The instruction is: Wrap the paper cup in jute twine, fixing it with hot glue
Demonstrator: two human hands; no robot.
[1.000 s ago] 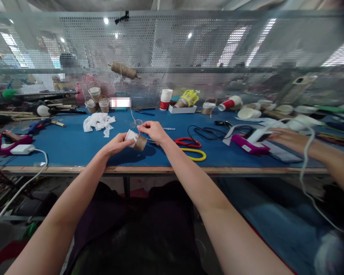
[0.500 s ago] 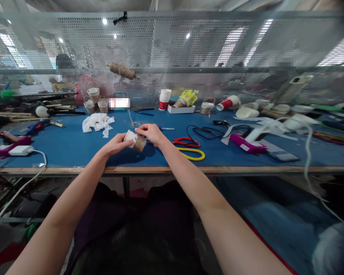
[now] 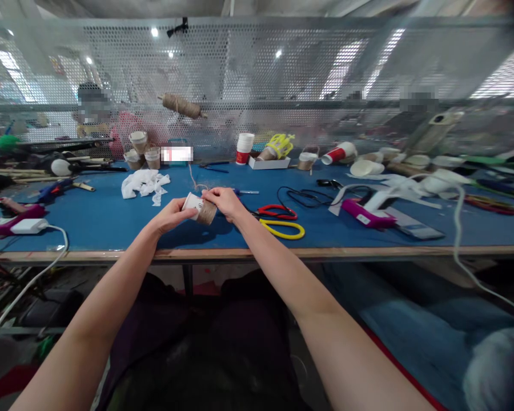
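Tilted on its side above the table, a white paper cup [image 3: 192, 203] has brown twine [image 3: 207, 213] wound round its lower part. My left hand [image 3: 172, 216] is closed round the white rim end, thumb on top. My right hand [image 3: 223, 201] pinches at the twine-wrapped end; its fingertips touch the cup's upper side and appear to hold the twine strand. A loose strand [image 3: 192, 176] runs from there up toward the twine spool [image 3: 182, 106], which is mounted on the mesh screen behind the table.
Red-handled scissors [image 3: 282, 212] and yellow-handled scissors [image 3: 285, 229] lie right of my hands. White crumpled tissue [image 3: 143, 184] lies left. Twine-wrapped cups [image 3: 139, 142], stacked paper cups [image 3: 244, 149] and a white tray [image 3: 269, 164] stand along the back. A purple power strip [image 3: 368, 216] is at right.
My right hand has shifted slightly down against the cup's twine-wrapped side. The left hand still holds the cup in nearly the same tilt. The whole view has drifted a little.
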